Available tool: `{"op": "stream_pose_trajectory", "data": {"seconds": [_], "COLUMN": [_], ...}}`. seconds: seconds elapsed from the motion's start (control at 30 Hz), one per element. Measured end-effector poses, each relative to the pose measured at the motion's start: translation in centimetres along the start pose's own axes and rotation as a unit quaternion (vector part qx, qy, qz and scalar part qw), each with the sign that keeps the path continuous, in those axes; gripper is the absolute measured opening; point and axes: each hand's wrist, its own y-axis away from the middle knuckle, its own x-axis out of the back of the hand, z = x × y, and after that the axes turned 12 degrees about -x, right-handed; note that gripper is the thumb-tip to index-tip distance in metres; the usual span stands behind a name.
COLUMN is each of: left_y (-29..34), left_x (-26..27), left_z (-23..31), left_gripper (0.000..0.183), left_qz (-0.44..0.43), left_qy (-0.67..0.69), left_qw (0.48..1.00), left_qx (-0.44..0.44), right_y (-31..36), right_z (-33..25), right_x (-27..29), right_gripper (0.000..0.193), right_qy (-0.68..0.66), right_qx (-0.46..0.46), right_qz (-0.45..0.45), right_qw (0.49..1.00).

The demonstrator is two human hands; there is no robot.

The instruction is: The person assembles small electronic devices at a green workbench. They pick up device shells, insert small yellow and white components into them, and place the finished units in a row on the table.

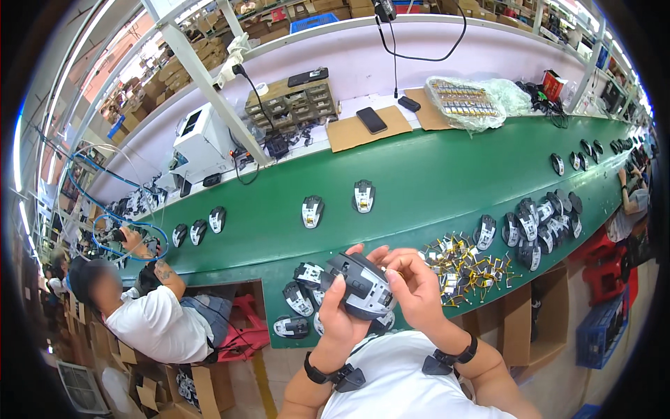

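Note:
My left hand [337, 325] grips a half-built computer mouse [361, 285], dark grey with pale inner parts showing, tilted in front of my chest. At its right edge my right hand [419, 290] has thumb and forefinger pinched together. Whatever lies between those fingertips is too small to make out. Under and left of my hands, several similar mouse bodies [298, 299] lie on the green bench, partly hidden by the left hand. Just right of my right hand is a loose heap of small silvery batteries with yellow leads [464, 269].
More mouse bodies [541, 223] are piled to the right. Two single ones [363, 196] rest on the green belt [419, 171] ahead. Behind stand a phone [371, 120] on cardboard, a battery tray [466, 101] and a parts drawer cabinet [293, 105]. A co-worker [157, 318] sits at left.

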Motion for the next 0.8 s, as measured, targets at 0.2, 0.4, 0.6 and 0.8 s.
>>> {"op": "stream_pose_trajectory", "data": {"seconds": [0.2, 0.4, 0.6, 0.8], "left_y": [-1.0, -0.6, 0.0, 0.3], "left_x": [2.3, 1.5, 1.7, 0.4], "left_z": [1.1, 1.6, 3.0, 2.9], "left_gripper": [0.052, 0.058, 0.072, 0.068], "left_qz": [0.02, -0.027, -0.071, 0.021], "left_qy": [0.088, 0.069, 0.087, 0.083], "left_qw": [0.995, 0.996, 0.993, 0.995], "left_qx": [0.048, -0.04, 0.017, 0.05], "right_y": [0.6, 1.8, 0.8, 0.3], "right_z": [-2.0, -3.4, -5.8, -7.2], "right_x": [1.1, 1.0, 0.6, 0.1], "right_gripper": [0.006, 0.006, 0.012, 0.021], "right_qy": [0.064, 0.087, 0.341, 0.503], "right_qx": [-0.035, -0.096, 0.151, 0.357], "right_qz": [0.01, -0.047, -0.11, -0.14], "right_qw": [0.997, 0.99, 0.921, 0.774]}}
